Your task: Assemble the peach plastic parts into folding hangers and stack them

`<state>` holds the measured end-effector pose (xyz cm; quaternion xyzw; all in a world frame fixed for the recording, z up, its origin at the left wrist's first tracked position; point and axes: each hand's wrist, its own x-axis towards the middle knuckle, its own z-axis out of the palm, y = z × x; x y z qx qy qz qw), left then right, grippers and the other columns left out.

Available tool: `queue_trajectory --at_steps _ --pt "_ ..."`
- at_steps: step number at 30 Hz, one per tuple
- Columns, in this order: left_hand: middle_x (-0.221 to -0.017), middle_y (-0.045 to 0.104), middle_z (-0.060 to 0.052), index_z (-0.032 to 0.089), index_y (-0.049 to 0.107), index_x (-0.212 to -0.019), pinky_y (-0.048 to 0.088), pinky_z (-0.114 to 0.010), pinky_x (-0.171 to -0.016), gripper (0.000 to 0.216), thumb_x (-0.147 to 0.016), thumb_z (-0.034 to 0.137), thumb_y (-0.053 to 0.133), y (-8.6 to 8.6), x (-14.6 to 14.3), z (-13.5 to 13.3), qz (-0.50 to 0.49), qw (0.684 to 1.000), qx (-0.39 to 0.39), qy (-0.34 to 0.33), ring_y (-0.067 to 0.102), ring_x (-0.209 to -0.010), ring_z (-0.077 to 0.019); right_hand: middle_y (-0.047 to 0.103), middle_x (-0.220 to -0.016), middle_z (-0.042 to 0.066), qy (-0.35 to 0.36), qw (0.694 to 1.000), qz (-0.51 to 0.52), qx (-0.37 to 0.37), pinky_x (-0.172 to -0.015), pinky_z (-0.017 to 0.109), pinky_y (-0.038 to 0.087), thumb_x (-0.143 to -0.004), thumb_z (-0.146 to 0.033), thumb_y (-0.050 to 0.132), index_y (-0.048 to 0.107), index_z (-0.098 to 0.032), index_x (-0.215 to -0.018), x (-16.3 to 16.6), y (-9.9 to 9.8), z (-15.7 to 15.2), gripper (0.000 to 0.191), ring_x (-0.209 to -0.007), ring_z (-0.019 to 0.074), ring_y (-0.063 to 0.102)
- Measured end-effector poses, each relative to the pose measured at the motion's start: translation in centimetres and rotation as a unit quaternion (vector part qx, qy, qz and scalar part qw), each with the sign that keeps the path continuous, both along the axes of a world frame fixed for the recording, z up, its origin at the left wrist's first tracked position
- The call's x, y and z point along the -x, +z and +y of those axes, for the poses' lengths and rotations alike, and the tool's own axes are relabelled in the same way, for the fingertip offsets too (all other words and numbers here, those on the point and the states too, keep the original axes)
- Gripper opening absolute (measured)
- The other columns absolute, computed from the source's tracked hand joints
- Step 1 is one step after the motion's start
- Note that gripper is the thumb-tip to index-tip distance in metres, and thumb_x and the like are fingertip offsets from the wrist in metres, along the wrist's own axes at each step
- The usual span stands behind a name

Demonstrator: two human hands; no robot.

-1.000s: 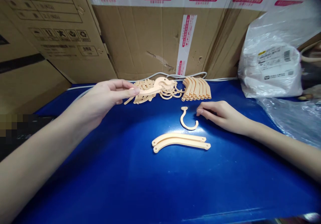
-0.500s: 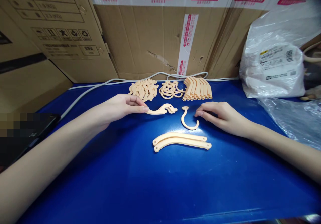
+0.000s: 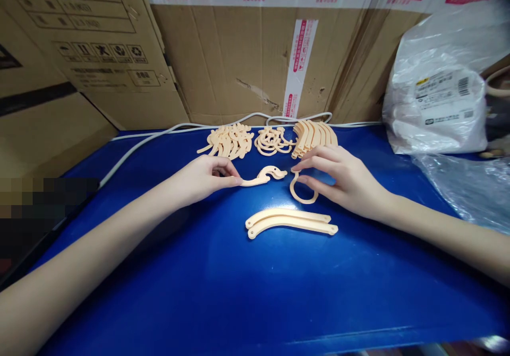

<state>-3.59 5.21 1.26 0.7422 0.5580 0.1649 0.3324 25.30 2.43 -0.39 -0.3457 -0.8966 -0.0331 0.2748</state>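
My left hand point(image 3: 217, 178) pinches the end of a thin, curved beige piece point(image 3: 255, 181) between thumb and fingers. Its far end touches or overlaps a beige arched piece point(image 3: 272, 171). On the other side, my right hand point(image 3: 338, 178) has its thumb and fingertips at the neck of a beige hook point(image 3: 299, 198), which lies on the blue tabletop and is partly covered by the fingers. Nearer to me, two long curved beige arms point(image 3: 292, 222) with holes at their ends lie side by side, like clothes hanger arms.
Behind my hands are a heap of small curved pieces point(image 3: 231, 141), a heap of hooks point(image 3: 273, 141) and a stacked row of long arms point(image 3: 314, 135). A white cable point(image 3: 175, 128) runs along the cardboard boxes point(image 3: 239, 58). A plastic-wrapped package point(image 3: 438, 106) stands at the right.
My right hand has moved left and forward from beside the hook onto its neck. My left hand, still pinching the curved piece, has shifted slightly right.
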Motion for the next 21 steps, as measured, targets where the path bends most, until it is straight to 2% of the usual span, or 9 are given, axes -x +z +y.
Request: queue_trajectory --at_steps 6,11,15,21 --pt "-0.076 0.069 0.001 0.023 0.074 -0.079 0.035 -0.029 -0.057 0.032 -0.071 0.052 0.065 -0.2 -0.1 -0.6 0.042 0.998 -0.045 0.003 0.049 -0.062 -0.0149 0.072 -0.101 0.009 0.006 0.999 -0.04 0.009 -0.085 0.042 0.047 -0.096 -0.026 0.06 0.071 -0.015 -0.108 1.8 -0.8 1.5 0.02 -0.097 0.0266 0.062" --pt "-0.082 0.069 0.0 0.024 0.074 -0.086 0.036 -0.031 -0.061 0.035 -0.073 0.055 0.063 -0.7 0.1 -0.6 0.076 0.995 -0.059 0.013 0.051 -0.068 -0.0171 0.075 -0.1 0.007 0.006 0.999 -0.003 0.036 -0.084 0.039 0.045 -0.096 -0.024 0.06 0.071 -0.017 -0.103 1.8 -1.6 2.0 0.015 -0.095 0.0242 0.062" --pt "-0.085 0.07 -0.002 0.023 0.074 -0.091 0.036 -0.03 -0.063 0.039 -0.073 0.056 0.064 -0.9 -0.1 -0.7 0.088 0.993 -0.078 0.01 0.053 -0.07 -0.018 0.075 -0.097 0.005 0.011 1.0 0.021 0.018 -0.081 0.037 0.041 -0.096 -0.025 0.062 0.07 -0.019 -0.098 1.6 -1.8 1.8 0.01 -0.093 0.0227 0.063" --pt "-0.093 0.071 -0.003 0.024 0.073 -0.092 0.038 -0.03 -0.066 0.032 -0.08 0.051 0.06 -0.7 -0.4 -1.2 0.119 0.985 -0.125 -0.01 0.057 -0.08 -0.0211 0.075 -0.095 0.003 0.023 0.999 0.015 0.016 -0.082 0.037 0.039 -0.097 -0.026 0.059 0.069 -0.023 -0.095 1.6 -1.6 1.3 0.011 -0.092 0.0221 0.063"
